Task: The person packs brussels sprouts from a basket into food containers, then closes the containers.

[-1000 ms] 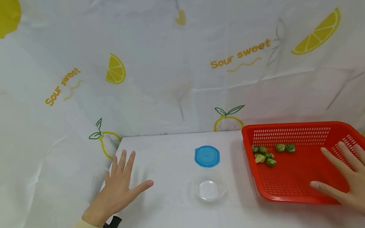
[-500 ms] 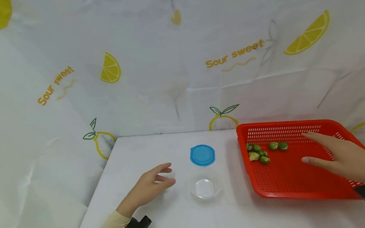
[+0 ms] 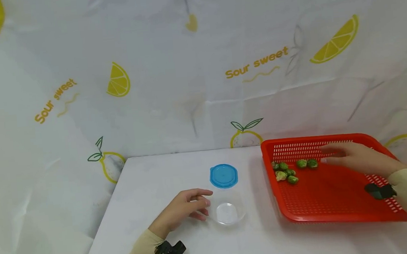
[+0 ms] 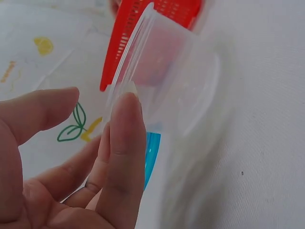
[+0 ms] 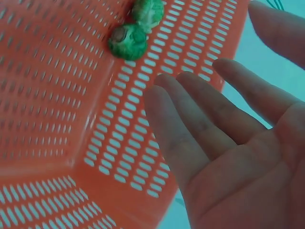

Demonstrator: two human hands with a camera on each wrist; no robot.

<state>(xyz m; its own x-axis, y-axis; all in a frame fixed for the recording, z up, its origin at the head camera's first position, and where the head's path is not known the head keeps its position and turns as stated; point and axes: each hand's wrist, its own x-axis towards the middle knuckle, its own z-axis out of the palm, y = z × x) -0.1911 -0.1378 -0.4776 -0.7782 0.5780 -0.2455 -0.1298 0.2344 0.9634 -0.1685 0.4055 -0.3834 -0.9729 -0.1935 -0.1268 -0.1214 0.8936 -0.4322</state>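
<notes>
My left hand (image 3: 181,209) is beside a small clear plastic bowl (image 3: 227,212) on the white table. In the left wrist view, a fingertip (image 4: 126,119) overlaps the bowl's rim, while the thumb stands apart from it. Just behind the bowl lies a round blue lid (image 3: 224,176). My right hand (image 3: 359,159) hovers over the red perforated basket (image 3: 319,201), fingers extended and holding nothing. Its fingertips are close to two green Brussels sprouts (image 3: 312,163). Several more Brussels sprouts (image 3: 281,175) lie along the basket's left side.
A white cloth backdrop (image 3: 173,117) printed with lemons hangs behind the table (image 3: 164,175). The basket's raised walls surround the sprouts on the right side of the table. A black wrist camera (image 3: 174,249) sits at the left sleeve.
Both hands have come in from spread-out positions. The left hand has moved right to the bowl; the right has moved left over the basket towards the sprouts. The view has shifted slightly.
</notes>
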